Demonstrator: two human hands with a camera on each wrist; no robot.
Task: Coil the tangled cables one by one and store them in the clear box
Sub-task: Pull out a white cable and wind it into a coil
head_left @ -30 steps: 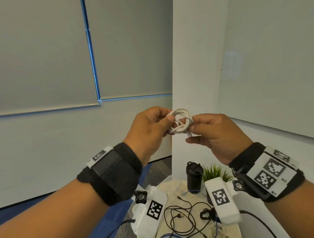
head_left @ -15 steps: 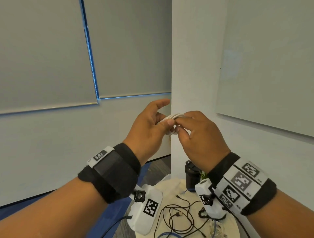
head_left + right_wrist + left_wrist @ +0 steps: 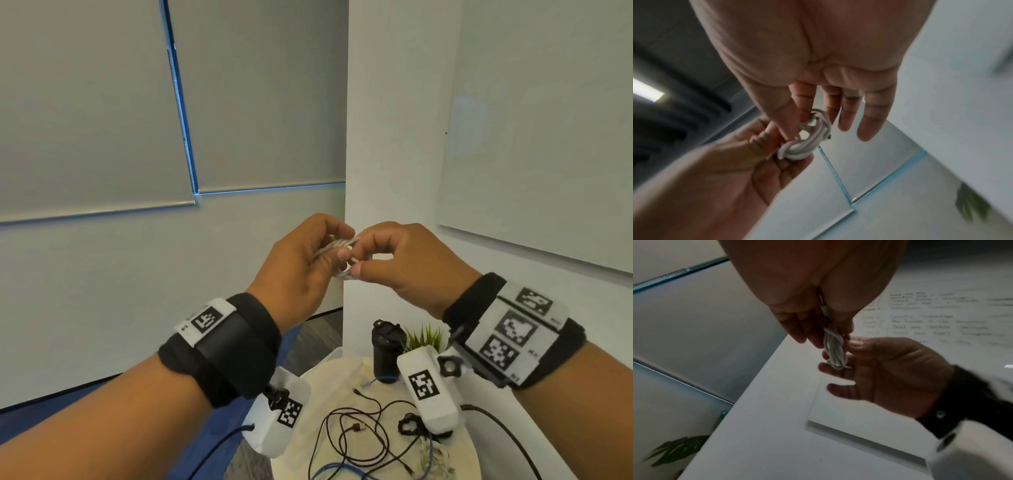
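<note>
A small coil of white cable (image 3: 337,247) is held in the air between both hands, well above the table. My left hand (image 3: 322,251) grips one side of the white coil (image 3: 807,139), its fingers curled round the strands. My right hand (image 3: 363,255) pinches the other side with thumb and forefinger, and its other fingers (image 3: 869,120) are spread loosely. In the left wrist view the coil (image 3: 834,352) hangs from my left fingers and the right thumb (image 3: 856,342) presses on it. Tangled black cables (image 3: 359,421) lie on the round table (image 3: 329,380) below.
A black bottle (image 3: 385,349) and a small green plant (image 3: 424,335) stand at the table's back. A blue cable (image 3: 329,467) lies near the front edge, and a short black coil (image 3: 409,423) is right of the tangle. A white pillar and a whiteboard stand behind.
The open loop seen a second ago is now squeezed flat between the fingers. My right hand rolled over the coil, then turned back, and its wrist rose again.
</note>
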